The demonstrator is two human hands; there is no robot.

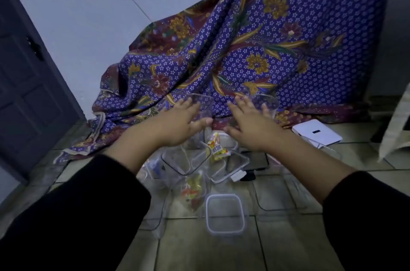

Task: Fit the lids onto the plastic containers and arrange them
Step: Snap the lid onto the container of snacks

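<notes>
Both my arms reach forward over a tiled floor. My left hand (184,119) has its fingers spread and straight against a tall clear container (203,103) that stands by the cloth. My right hand (250,125) is spread the same way beside a second tall clear container (269,104); whether it touches it I cannot tell. Below my wrists lies a heap of several clear containers and lids (188,160). A small square clear container (225,215) lies nearest to me on the floor.
A purple flowered batik cloth (266,48) drapes down behind the containers. Colourful snack packets (218,147) lie among the heap. A flat white box (317,133) sits at the right, a dark door (26,75) at the left.
</notes>
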